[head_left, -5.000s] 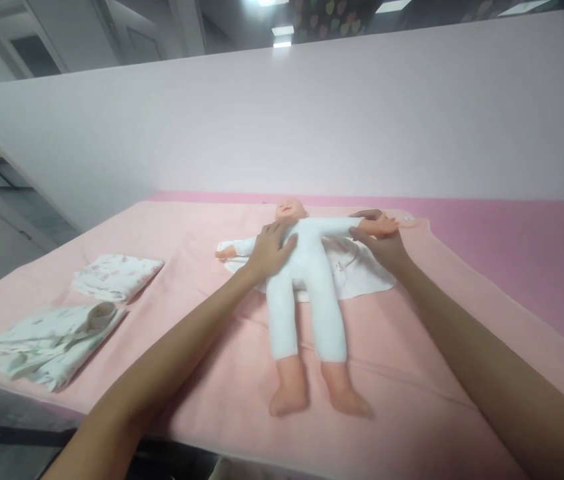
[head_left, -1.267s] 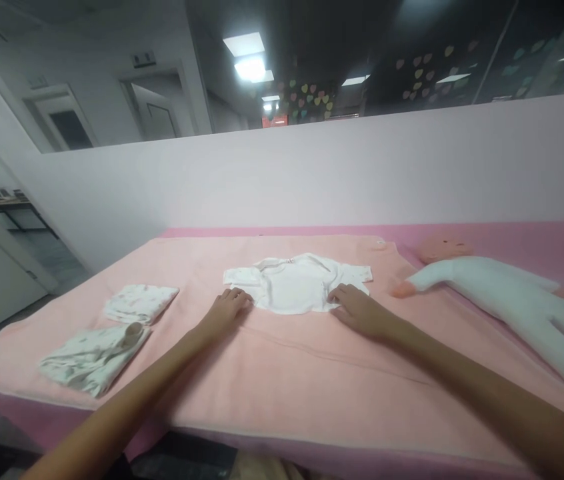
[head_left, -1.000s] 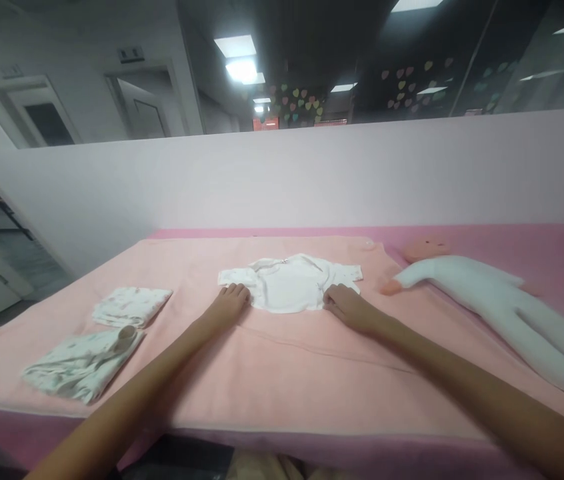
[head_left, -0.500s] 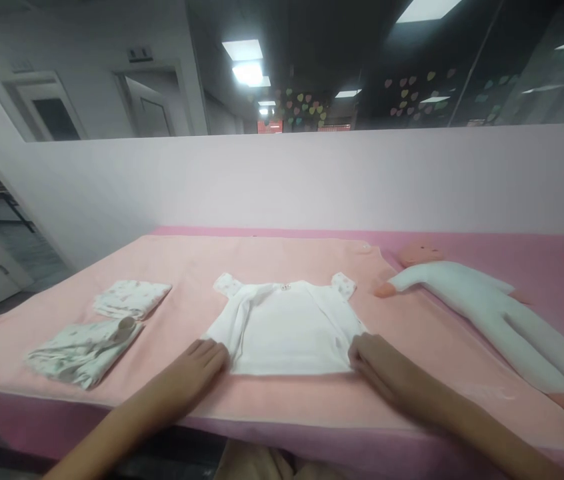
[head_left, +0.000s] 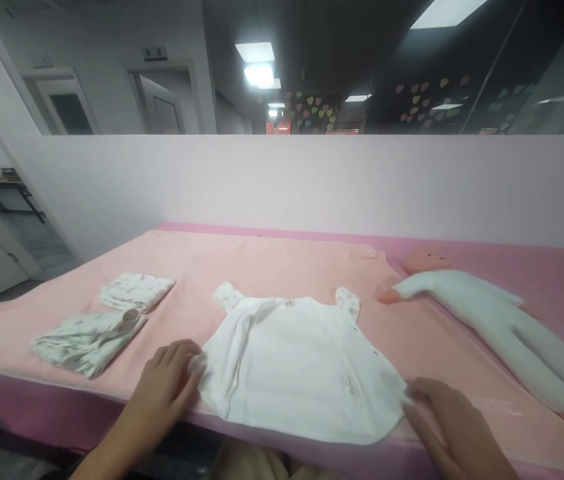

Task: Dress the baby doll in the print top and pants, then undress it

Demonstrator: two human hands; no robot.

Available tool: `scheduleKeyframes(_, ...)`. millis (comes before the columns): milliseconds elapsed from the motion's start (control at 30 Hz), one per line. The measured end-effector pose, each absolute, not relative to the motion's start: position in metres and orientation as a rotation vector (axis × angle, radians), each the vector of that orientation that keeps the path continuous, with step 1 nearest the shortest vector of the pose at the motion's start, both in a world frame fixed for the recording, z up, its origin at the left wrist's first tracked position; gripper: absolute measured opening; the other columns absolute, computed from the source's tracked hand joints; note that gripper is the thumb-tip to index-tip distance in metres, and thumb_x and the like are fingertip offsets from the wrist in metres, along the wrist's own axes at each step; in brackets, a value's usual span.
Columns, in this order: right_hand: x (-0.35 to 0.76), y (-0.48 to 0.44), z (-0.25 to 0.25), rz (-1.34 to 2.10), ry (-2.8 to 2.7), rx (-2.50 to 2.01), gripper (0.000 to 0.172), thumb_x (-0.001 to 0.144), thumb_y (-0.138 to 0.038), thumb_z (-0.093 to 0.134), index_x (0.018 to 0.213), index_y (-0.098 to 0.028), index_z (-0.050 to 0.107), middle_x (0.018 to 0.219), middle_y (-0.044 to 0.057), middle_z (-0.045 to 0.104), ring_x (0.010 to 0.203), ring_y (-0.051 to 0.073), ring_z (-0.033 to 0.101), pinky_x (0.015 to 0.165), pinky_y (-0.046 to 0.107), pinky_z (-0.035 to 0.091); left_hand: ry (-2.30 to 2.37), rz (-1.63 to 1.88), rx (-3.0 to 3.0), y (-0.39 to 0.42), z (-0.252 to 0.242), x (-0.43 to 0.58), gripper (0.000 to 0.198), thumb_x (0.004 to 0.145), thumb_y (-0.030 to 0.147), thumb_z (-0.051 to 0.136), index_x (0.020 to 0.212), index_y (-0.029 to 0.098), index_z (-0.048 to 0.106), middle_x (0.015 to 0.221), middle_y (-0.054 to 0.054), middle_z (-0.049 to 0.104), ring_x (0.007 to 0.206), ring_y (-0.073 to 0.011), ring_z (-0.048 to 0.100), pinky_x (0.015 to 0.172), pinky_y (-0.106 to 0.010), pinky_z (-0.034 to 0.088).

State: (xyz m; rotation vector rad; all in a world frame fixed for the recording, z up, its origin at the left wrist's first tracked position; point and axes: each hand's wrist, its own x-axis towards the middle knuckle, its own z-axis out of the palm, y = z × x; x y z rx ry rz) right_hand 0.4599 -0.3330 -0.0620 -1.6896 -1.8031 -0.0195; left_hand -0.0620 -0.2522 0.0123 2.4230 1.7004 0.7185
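A white baby shirt [head_left: 297, 367] lies spread on the peach blanket [head_left: 272, 257], its short patterned sleeves pointing away from me and a small label at the neckline. Its hem reaches the near edge of the table. My left hand [head_left: 169, 380] is closed, pinching the shirt's left side edge between thumb and fingers. At the opposite side, my right hand [head_left: 455, 423] pinches the outer right corner of the shirt, where the front panel is drawn outward.
Two folded patterned garments, a white one [head_left: 137, 291] and a pale green one [head_left: 87, 341], lie to the left. On the right rests a baby doll [head_left: 482, 310] in a pale suit. A white wall [head_left: 312, 183] with glass above stands behind.
Both hands have moved apart and toward me. The shirt's side panels are now pulled outward, and its hem has come closer to the table edge. The view has shifted slightly.
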Motion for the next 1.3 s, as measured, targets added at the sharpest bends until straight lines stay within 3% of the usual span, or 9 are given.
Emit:
scheduleKeyframes(367,0.462,-0.316,-0.063,-0.037,-1.678,-1.993,0.050,0.095,-0.069,0.055,0.110,-0.023,0.068,0.111,0.010,0.069,0.102,0.031,0.065,0.090,0.052,0.054,1.990,0.580,2.237,-0.220,0.006,-0.047,0.040,0.098,0.061,0.051,0.107,0.023,0.062,0.105,-0.007,0.068,0.106,-0.0335,0.058,0.096,-0.050,0.041)
scheduleKeyframes(533,0.451,-0.289,-0.050,-0.017,-1.715,-1.874,0.052,0.097,-0.066,0.056,0.121,-0.021,0.066,0.122,0.010,0.067,0.113,0.029,0.062,0.101,0.048,0.050,1.769,0.729,2.354,-0.185,0.011,-0.042,0.039,0.102,0.058,0.048,0.117,0.025,0.062,0.129,-0.009,0.065,0.120,-0.0335,0.053,0.103,-0.051,0.038)
scheduleKeyframes(667,0.440,-0.239,-0.023,0.075,-1.807,-1.691,0.052,0.100,-0.063,0.052,0.129,-0.021,0.064,0.139,0.012,0.060,0.130,0.030,0.054,0.113,0.048,0.043,1.508,0.761,2.440,-0.131,0.029,-0.027,0.043,0.101,0.060,0.051,0.126,0.025,0.061,0.133,-0.008,0.064,0.127,-0.0325,0.051,0.110,-0.048,0.038)
scheduleKeyframes(833,0.427,-0.160,-0.003,0.439,-1.942,-1.579,0.060,0.099,-0.065,0.055,0.145,-0.027,0.055,0.144,0.011,0.055,0.125,0.027,0.056,0.105,0.043,0.050,1.256,0.451,2.464,-0.066,0.040,0.003,0.050,0.096,0.064,0.058,0.128,0.026,0.064,0.135,-0.008,0.065,0.132,-0.0342,0.051,0.115,-0.050,0.036)
scheduleKeyframes(967,0.422,-0.114,-0.013,0.489,-2.055,-1.498,0.046,0.098,-0.060,0.058,0.124,-0.023,0.064,0.130,0.011,0.060,0.119,0.026,0.055,0.106,0.044,0.048,1.139,0.440,2.495,-0.040,0.027,0.016,0.042,0.093,0.062,0.062,0.107,0.024,0.070,0.114,-0.008,0.069,0.113,-0.0291,0.058,0.099,-0.041,0.046)
scheduleKeyframes(1100,0.421,-0.102,-0.027,0.392,-2.058,-1.451,0.037,0.099,-0.057,0.058,0.096,-0.020,0.064,0.115,0.009,0.061,0.111,0.023,0.053,0.105,0.042,0.046,1.011,0.538,2.569,-0.035,0.011,0.015,0.034,0.100,0.055,0.056,0.099,0.023,0.068,0.099,-0.005,0.069,0.099,-0.0244,0.059,0.098,-0.039,0.043)
scheduleKeyframes(1300,0.427,-0.110,-0.029,0.348,-2.152,-1.403,0.044,0.104,-0.060,0.052,0.089,-0.020,0.061,0.113,0.007,0.060,0.109,0.022,0.051,0.101,0.040,0.045,1.091,0.554,2.512,-0.043,0.009,0.012,0.037,0.103,0.057,0.052,0.097,0.022,0.063,0.096,-0.005,0.065,0.093,-0.0235,0.059,0.087,-0.036,0.045)
